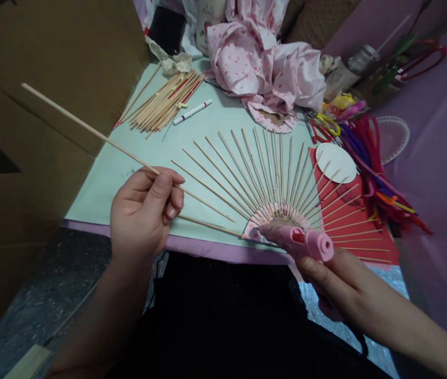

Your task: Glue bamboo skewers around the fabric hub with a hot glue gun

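Between the thumb and fingers of my left hand point(144, 205) is a thin wooden skewer point(85, 125), its far end pointing up and left. My right hand point(334, 279) grips a pink hot glue gun point(292, 239), whose nozzle points left over a fabric-covered ring point(252, 223). From that ring, many skewers point(247, 173) spread out like a fan. The lowest left skewer point(211, 226) of the fan runs from the ring to behind my left hand. Whether the nozzle touches the ring is unclear.
A pile of loose skewers point(168, 102) and a white pen point(192, 111) lie at the back left. Crumpled pink fabric point(262, 63) stands behind. To the right are scissors point(324, 129), a white oval piece point(336, 163), red sheets point(381, 245) and pipe cleaners point(369, 158). Cardboard point(49, 121) rises left.
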`<state>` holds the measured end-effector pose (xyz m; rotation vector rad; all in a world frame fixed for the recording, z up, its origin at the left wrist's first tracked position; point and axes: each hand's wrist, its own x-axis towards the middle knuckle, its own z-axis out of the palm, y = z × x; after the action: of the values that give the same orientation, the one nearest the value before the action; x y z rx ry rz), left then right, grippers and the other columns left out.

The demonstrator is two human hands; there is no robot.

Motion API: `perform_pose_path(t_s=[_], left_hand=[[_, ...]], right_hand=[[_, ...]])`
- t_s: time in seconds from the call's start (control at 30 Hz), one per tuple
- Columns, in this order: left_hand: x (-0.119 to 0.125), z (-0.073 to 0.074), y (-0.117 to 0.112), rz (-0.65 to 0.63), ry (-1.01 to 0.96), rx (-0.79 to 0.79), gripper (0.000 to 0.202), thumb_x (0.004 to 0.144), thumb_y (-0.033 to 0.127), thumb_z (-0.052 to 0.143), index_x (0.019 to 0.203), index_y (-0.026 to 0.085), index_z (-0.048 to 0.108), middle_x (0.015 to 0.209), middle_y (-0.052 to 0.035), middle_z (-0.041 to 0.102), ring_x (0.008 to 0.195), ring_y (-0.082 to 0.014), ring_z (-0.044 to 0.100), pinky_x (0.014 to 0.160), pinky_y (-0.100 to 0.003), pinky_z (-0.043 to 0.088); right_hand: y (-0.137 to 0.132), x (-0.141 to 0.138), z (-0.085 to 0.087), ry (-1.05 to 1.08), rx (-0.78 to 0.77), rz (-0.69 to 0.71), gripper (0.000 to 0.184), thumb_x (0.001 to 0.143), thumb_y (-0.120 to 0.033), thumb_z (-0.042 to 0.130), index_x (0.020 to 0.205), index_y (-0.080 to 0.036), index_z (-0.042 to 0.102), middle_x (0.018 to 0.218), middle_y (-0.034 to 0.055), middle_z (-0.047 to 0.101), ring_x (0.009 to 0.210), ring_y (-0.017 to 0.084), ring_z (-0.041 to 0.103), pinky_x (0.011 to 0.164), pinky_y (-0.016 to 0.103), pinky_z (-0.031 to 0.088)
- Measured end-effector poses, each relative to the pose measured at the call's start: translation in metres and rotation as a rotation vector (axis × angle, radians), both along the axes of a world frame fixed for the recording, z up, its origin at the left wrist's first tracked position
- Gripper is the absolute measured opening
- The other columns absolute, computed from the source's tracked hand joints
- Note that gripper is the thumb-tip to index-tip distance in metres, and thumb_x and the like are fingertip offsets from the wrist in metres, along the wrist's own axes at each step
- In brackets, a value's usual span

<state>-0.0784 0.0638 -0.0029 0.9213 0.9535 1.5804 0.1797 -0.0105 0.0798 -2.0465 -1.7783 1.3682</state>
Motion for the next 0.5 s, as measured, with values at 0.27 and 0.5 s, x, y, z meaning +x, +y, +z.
perform_pose_path(t_s=[0.27, 0.5], left_hand=[[0.001, -0.001, 0.0, -0.015, -0.004, 0.003, 0.017, 0.09, 0.032, 0.066, 0.079, 0.019, 0.069, 0.054, 0.0021, 0.055, 0.041, -0.0061, 0.039, 0.039, -0.022, 0.024], [0.001, -0.002, 0.0, -0.016, 0.017, 0.009, 0.017, 0.09, 0.031, 0.066, 0.08, 0.018, 0.068, 0.053, 0.0021, 0.055, 0.041, -0.0064, 0.039, 0.038, -0.021, 0.023]], right_hand=[[-0.002, 0.004, -0.009, 0.01, -0.046, 0.039, 0.048, 0.089, -0.068, 0.037, 0.066, -0.026, 0.044, 0.052, -0.0061, 0.039, 0.04, 0.013, 0.044, 0.033, 0.024, 0.04], [0.002, 0.002, -0.014, 0.032, -0.02, 0.028, 0.051, 0.089, -0.07, 0.037, 0.065, -0.026, 0.045, 0.052, -0.005, 0.041, 0.039, 0.014, 0.044, 0.031, 0.025, 0.039]])
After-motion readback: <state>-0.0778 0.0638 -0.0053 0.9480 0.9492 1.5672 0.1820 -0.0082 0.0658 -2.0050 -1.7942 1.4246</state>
